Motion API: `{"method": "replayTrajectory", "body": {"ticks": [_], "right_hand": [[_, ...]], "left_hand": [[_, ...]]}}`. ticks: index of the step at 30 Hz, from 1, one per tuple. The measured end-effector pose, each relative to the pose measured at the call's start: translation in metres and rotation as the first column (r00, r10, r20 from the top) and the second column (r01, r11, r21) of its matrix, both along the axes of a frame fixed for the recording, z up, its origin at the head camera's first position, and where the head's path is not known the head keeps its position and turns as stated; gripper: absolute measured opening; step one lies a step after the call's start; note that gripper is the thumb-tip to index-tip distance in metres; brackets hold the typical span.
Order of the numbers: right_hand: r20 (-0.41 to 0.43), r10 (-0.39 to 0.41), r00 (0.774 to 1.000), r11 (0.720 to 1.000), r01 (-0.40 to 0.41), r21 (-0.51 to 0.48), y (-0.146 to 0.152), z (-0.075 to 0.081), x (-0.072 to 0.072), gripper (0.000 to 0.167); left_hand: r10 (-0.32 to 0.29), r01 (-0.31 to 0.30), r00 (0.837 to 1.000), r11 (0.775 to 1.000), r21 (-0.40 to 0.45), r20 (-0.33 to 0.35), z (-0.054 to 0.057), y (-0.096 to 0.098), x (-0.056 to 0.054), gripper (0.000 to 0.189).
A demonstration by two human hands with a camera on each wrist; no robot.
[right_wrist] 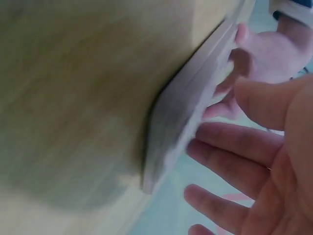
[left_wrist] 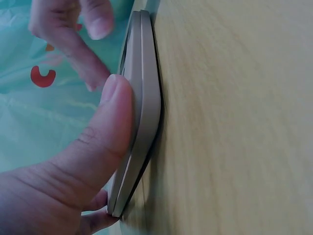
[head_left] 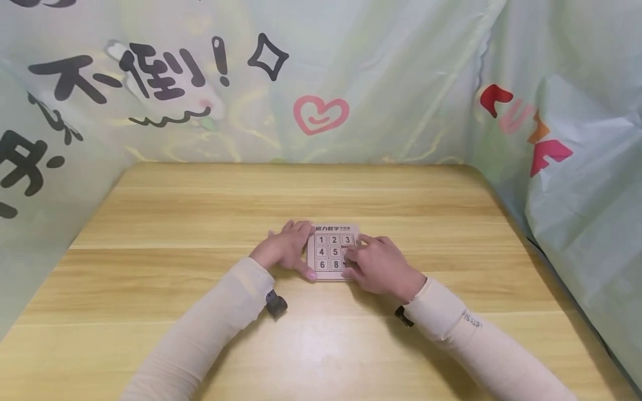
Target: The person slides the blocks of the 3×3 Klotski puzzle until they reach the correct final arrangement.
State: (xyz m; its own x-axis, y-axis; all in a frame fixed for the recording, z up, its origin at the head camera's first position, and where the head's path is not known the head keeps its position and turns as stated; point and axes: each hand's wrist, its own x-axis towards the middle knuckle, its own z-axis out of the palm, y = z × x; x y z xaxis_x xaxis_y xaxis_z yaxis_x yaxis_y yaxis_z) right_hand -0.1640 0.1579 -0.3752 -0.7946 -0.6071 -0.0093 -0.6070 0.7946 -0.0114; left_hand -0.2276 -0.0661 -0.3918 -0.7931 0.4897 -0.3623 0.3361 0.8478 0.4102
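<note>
A flat, pale number slide puzzle (head_left: 326,276) lies on the table, with dark lettering along its far edge. Its tiles (head_left: 334,252) read 1, 2, 3, then 4, 5, then 6, 8; my right fingers hide the spots below the 3. My left hand (head_left: 288,248) grips the puzzle's left side, thumb at the near corner and fingers at the far one. In the left wrist view the thumb (left_wrist: 117,103) lies against the rim. My right hand (head_left: 381,264) reaches over the right column. Its fingers (right_wrist: 234,161) are fairly straight in the right wrist view, tips right at the puzzle's face.
The wood-grain table (head_left: 200,200) spreads around the puzzle on all sides. Printed cloth (head_left: 391,78) hangs behind it and at both sides. A dark device (head_left: 276,304) is strapped at the left wrist, and a dark band (head_left: 403,316) shows at the right.
</note>
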Motion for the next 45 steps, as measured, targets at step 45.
{"method": "replayTrajectory", "body": {"ticks": [45], "right_hand": [[0.076,-0.027,0.997,0.999,0.029,-0.022,-0.024,-0.002,0.032,0.035]], "left_hand": [[-0.005,0.005,1.0,1.0,0.007,-0.022,-0.003,-0.002,0.002,0.119]]}}
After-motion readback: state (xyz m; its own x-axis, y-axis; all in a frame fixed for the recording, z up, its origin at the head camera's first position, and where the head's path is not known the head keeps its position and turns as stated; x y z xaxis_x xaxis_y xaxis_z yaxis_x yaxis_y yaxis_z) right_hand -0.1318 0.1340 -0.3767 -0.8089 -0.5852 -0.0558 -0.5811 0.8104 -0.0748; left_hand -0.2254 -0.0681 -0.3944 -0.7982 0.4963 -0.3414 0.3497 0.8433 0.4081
